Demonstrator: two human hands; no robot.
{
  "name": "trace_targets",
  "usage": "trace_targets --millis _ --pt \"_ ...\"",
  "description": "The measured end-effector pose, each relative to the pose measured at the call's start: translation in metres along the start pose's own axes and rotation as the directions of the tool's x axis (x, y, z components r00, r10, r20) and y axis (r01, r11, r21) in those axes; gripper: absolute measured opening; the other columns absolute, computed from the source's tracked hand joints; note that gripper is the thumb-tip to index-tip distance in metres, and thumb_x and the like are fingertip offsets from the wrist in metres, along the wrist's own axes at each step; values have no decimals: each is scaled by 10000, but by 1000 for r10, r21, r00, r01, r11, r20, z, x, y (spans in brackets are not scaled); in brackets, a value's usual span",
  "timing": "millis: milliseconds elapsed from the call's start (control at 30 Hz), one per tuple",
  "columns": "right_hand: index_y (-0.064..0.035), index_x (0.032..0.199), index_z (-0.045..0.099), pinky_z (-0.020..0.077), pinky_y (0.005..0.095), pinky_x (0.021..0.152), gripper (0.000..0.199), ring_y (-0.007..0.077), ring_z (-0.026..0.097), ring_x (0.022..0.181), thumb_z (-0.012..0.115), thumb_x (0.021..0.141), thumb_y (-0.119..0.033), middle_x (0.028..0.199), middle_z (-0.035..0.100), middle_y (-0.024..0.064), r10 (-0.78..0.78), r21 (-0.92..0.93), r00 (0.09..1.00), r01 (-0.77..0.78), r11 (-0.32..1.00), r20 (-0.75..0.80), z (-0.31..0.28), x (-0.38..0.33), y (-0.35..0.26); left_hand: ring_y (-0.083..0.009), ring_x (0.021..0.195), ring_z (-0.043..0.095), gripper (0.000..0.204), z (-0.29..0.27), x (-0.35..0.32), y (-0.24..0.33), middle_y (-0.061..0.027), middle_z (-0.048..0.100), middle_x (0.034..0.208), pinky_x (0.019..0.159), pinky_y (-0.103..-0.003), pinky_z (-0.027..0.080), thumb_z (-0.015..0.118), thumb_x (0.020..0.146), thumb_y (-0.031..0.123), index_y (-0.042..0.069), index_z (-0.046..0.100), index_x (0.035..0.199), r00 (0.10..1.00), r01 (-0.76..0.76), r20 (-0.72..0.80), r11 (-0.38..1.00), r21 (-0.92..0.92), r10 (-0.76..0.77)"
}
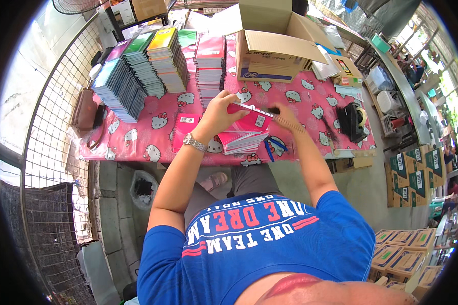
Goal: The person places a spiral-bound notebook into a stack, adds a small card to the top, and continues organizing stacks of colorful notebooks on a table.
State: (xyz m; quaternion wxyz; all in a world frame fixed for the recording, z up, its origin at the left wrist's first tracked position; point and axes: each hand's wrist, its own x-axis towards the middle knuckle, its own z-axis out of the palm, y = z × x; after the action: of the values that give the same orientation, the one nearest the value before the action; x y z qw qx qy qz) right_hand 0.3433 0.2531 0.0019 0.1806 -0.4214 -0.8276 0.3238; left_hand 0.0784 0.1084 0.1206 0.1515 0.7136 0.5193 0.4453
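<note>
My left hand point(220, 116) grips a pink spiral notebook point(250, 108) by its edge, tilted up above the table. At the other end of its spiral binding is my right hand point(287, 118), smeared by motion. A small dark thing shows at its fingertips, too blurred to name. Below both hands lies an uneven stack of pink notebooks point(242, 143). Another pink notebook point(184, 125) lies left of my left wrist, partly covered by the arm. A blue-handled tool point(276, 147) rests just right of the stack, near the table's front edge.
Tall stacks of blue notebooks point(118, 91), green notebooks point(143, 63), yellow notebooks point(169, 61) and pink notebooks point(210, 66) stand behind. An open cardboard box point(267, 56) sits at the back. A black tape dispenser point(350, 122) stands right, a brown bag point(84, 113) left. The table has a pink patterned cover point(158, 122).
</note>
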Motion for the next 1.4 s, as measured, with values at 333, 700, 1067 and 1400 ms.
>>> trace_targets --millis 333,700,1067,1400 --pt "13 1366 535 396 372 1077 587 284 552 1243 611 847 -250 1301 595 235 -560 921 794 0 389 236 -94 -19 -145 -166 680 516 341 -2 1 2 -71 549 849 633 -311 462 835 758 220 -5 654 940 999 -31 42 999 -18 32" --pt "-51 1274 643 404 313 1046 517 208 566 1198 686 764 -122 1295 625 134 -390 705 836 4 709 387 -84 -8 -158 -164 707 548 331 -5 2 -4 -79 609 891 645 -303 475 823 773 220 18 641 962 996 -80 31 992 -97 84" --pt "-137 1352 565 440 466 1022 577 371 546 1222 685 847 -390 1284 606 159 215 -534 971 -239 811 -107 23 -23 32 -84 614 553 263 8 -1 -3 -61 618 748 575 -255 476 761 851 174 -6 639 999 969 201 -112 965 -169 -221" --pt "-52 1330 550 424 460 1004 560 327 528 1238 689 866 -334 1315 570 183 191 -95 924 -234 968 -331 83 -113 4 -59 620 589 177 26 -14 -12 -28 630 742 510 -233 507 669 937 123 3 648 1065 905 337 -143 882 -330 -400"
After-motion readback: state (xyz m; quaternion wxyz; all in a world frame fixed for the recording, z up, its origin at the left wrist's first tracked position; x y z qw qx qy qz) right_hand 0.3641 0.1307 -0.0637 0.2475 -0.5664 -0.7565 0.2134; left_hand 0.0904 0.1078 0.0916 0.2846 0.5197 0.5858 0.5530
